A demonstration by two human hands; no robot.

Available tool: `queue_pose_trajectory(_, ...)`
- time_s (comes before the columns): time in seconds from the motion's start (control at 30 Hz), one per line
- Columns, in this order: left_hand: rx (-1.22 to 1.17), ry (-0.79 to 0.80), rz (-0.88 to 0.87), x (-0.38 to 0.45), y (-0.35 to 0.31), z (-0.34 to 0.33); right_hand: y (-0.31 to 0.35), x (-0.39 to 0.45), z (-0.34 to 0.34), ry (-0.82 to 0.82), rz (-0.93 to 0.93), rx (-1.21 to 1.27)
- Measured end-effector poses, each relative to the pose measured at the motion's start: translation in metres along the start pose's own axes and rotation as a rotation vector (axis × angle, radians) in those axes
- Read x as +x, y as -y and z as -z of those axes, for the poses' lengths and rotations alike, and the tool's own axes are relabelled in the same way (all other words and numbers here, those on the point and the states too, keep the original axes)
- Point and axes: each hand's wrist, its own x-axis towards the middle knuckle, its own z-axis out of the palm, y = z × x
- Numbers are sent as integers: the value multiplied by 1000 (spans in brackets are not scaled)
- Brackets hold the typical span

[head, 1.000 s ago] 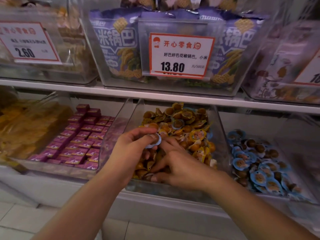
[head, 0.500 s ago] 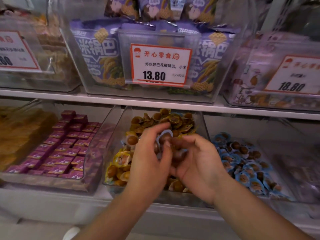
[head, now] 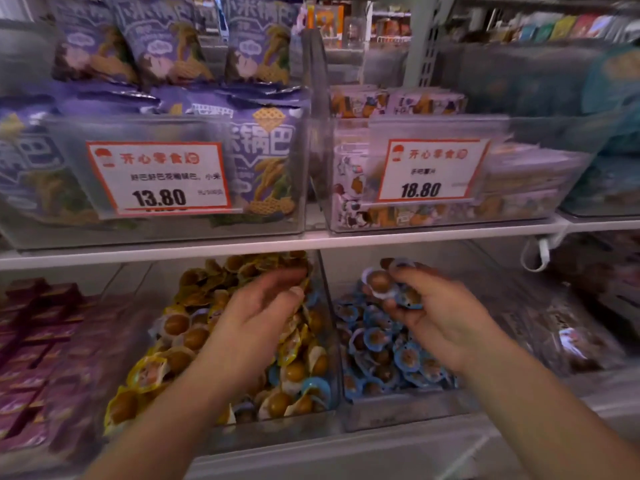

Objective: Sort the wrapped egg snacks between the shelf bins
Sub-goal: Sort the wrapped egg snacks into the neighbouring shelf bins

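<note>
Single head-worn view, close, angled forward and down onto the shelf bins [head: 332,341].

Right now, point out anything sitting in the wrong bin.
Blue-wrapped eggs lie at the front right corner of the yellow-wrapped egg bin, among yellow wrappers; they match the blue bin beside it. The right hand holds more blue ones above that bin.

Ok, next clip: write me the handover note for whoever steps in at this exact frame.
Right hand: grips a few blue-wrapped eggs over the blue bin.
Left hand: open, holding nothing, over the yellow bin.
Done: that handful is out of the yellow bin.
Left: drop it into the blue bin, then pull the blue strays still showing near the yellow bin's front right.
</note>
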Motion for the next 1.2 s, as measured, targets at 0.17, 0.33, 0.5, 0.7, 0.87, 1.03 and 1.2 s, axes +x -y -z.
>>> queue_pose_trajectory(0.17, 924, -87, -50, 30, 38, 17, 0, 65, 34, -147, -92, -34)
queue_pose_trajectory(0.33, 1060, 8, -151, 22, 52, 17, -17, 92, 46, -324, -5, -506)
queue_pose_trajectory(0.5, 781, -60, -169, 5, 43, 21, -28, 55, 11, -213, 413, -706)
queue_pose_trajectory(0.7, 398, -305, -123, -19, 18, 29, -57, -14, -44, 209, 662, -787)
queue_pose_trajectory(0.87, 371, -227, -240, -37, 9, 16, -52, -23, -72, 383, 140, -551)
queue_pose_trajectory(1.03, 423, -244, -351, -40, 9, 4, -55, -28, -80, 484, -111, -241)
queue_pose_trajectory(1.2, 361, 75, -181, -7, 10, 27, -37, -9, -58, 203, 338, -590)
